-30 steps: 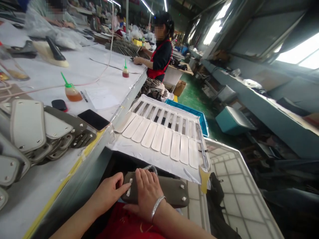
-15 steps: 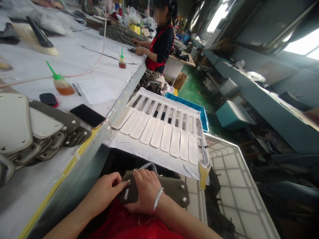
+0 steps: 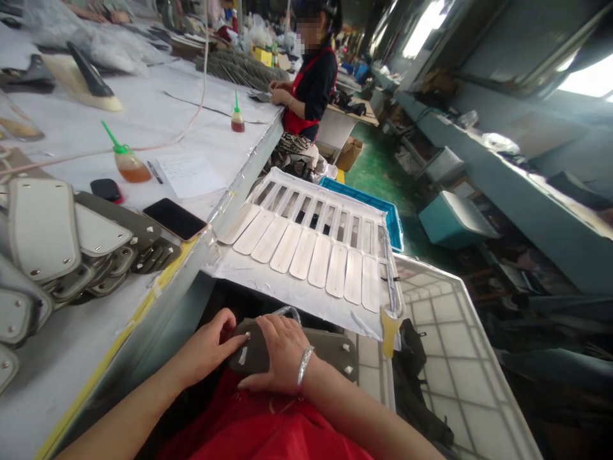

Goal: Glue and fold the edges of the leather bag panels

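My right hand, with a silver bracelet at its wrist, lies across a dark grey-brown rounded panel and grips it, fingers over the far edge and thumb at the near edge. Small white tabs show near the panel's corners. My left hand is at the panel's left end, fingers curled, its thumb tip on the panel by a corner tab. Whether its fingers hold anything is hidden. Just beyond lies a clear plastic piece, partly covered. A red garment is under my arms.
Left, a white table bears stacked panels, a phone, a glue bottle and paper. Ahead, pale strips lie on a slotted white rack. A white crate stands right. A co-worker stands at the table.
The camera view has shifted slightly, so the table things appear a little further right. Both hands keep nearly the same hold on the panel. The co-worker's hands have moved closer together.
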Tool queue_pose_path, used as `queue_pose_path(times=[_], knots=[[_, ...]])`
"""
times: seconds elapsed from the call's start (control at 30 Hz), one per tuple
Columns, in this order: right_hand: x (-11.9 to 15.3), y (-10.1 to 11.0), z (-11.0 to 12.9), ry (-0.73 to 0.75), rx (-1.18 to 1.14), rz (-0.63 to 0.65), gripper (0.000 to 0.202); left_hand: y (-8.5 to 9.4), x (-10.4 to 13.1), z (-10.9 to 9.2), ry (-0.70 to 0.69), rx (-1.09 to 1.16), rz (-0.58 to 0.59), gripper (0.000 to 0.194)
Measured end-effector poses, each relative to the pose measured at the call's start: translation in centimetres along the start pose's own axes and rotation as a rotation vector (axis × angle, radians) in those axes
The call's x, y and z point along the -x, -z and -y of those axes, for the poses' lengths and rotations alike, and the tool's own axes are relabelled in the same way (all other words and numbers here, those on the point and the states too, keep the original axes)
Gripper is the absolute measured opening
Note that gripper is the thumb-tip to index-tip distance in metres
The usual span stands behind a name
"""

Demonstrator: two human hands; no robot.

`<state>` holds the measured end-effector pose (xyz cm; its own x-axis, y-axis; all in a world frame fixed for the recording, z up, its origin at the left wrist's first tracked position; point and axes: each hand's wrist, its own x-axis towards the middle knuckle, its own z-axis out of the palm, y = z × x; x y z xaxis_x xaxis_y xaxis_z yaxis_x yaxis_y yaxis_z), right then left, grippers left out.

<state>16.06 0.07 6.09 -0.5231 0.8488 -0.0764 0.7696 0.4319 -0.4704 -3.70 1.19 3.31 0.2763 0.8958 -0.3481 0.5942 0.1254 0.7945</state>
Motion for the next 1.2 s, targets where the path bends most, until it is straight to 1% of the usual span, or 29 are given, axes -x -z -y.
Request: queue_pose_path(times=[0.07,0.13,0.2,0.27,0.33,0.4,0.43,0.47,0.53,0.6,0.67,0.8,0.9,0.93,1.0,1.07,1.1,1.13,1.2], knots=[[1.6,0.9,-1.2,0.026,0.045,-0.006,0.102,-0.3,0.1,0.4,-0.014,0.021,0.002,0.028],[3.6,1.6,-2.6,-0.008,0.116,-0.001,0.102,-0.2,0.3,1.0,-0.027,0.006,0.001,0.03],[5.4,2.2,-3.9,-0.072,0.148,0.029,0.101,0.0,0.6,1.3,-0.022,-0.043,0.001,0.037],[6.8,2.7,-4.8,-0.102,0.118,0.058,0.102,0.2,0.8,1.1,-0.048,-0.125,-0.03,0.049],[7.6,3.4,-5.1,-0.113,0.06,0.06,0.103,-0.1,0.8,0.0,-0.147,-0.242,-0.104,0.064],[7.8,4.0,-5.2,-0.151,0.041,0.017,0.099,-1.2,0.5,-1.5,-0.311,-0.378,-0.163,0.076],[7.8,4.2,-5.3,-0.186,0.061,-0.019,0.093,-2.1,0.3,-2.2,-0.402,-0.449,-0.162,0.081],[7.7,4.2,-5.5,-0.224,0.099,-0.05,0.086,-3.1,0.0,-2.8,-0.485,-0.516,-0.135,0.084],[7.5,3.8,-5.9,-0.296,0.191,-0.061,0.07,-5.0,-0.5,-3.5,-0.591,-0.639,-0.043,0.088],[7.3,2.9,-6.4,-0.348,0.25,-0.019,0.055,-6.3,-1.0,-3.7,-0.6,-0.732,0.037,0.087],[7.3,2.1,-6.9,-0.365,0.276,-0.002,0.048,-6.9,-1.3,-3.6,-0.575,-0.782,0.068,0.083],[7.3,1.3,-7.2,-0.367,0.286,-0.064,0.045,-6.7,-1.6,-4.1,-0.561,-0.815,0.081,0.077],[7.5,1.3,-7.3,-0.368,0.245,-0.067,0.046,-6.7,-1.4,-4.4,-0.555,-0.824,0.08,0.077],[7.6,1.6,-7.5,-0.357,0.201,-0.066,0.047,-6.7,-1.2,-4.4,-0.557,-0.823,0.075,0.078],[7.9,2.8,-8.0,-0.33,0.012,-0.064,0.049,-6.6,-0.9,-4.2,-0.572,-0.809,0.061,0.083],[8.3,4.9,-8.6,-0.325,-0.234,-0.103,0.05,-6.3,-0.8,-4.1,-0.593,-0.775,0.065,0.09],[8.4,6.0,-8.8,-0.331,-0.317,-0.139,0.051,-6.0,-0.9,-4.2,-0.601,-0.752,0.075,0.09],[8.5,7.1,-8.7,-0.341,-0.346,-0.18,0.053,-5.8,-1.0,-4.3,-0.6,-0.728,0.071,0.088],[8.5,8.3,-8.2,-0.356,-0.243,-0.242,0.057,-5.5,-1.5,-4.6,-0.586,-0.699,-0.004,0.078]])
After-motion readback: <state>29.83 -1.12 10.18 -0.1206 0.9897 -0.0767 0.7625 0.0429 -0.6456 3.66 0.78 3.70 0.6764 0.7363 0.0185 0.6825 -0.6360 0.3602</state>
